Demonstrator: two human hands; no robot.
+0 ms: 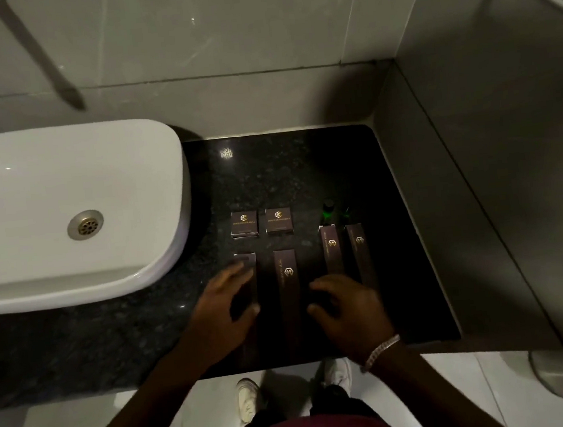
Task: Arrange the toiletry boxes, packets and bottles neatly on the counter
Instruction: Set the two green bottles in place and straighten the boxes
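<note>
Hands are working at the near edge of the dark counter (268, 166), and I am looking down on both from above. My left hand (225, 308) is lying over the near part of the leftmost long packet (245, 261), fingers spread and thumb curled toward its right side; it is pressing or steadying, and I cannot tell whether it is actually gripping. My right hand (345, 305) is hovering, fingers loosely bent, over the near ends of the right pair of packets; it is holding nothing that I can see, and contact is unclear.

Between the hands the second long packet (286, 274) is lying lengthwise, running near to far. Right of it the third packet (331, 248) and the fourth packet (359, 247) are lying just beside each other, set a little farther back than the left two.

Beyond those, two small square boxes (261, 221) are sitting side by side, roughly squared. A green-glinting bottle (329, 210) is standing just past the third packet; a second may be beside it, but it is too dark to confirm.

Judgement: the step in hand is final straightening of the long packets. The next move is calling for light sideways nudges to even the gaps and bring the near ends level, without disturbing the boxes.
</note>
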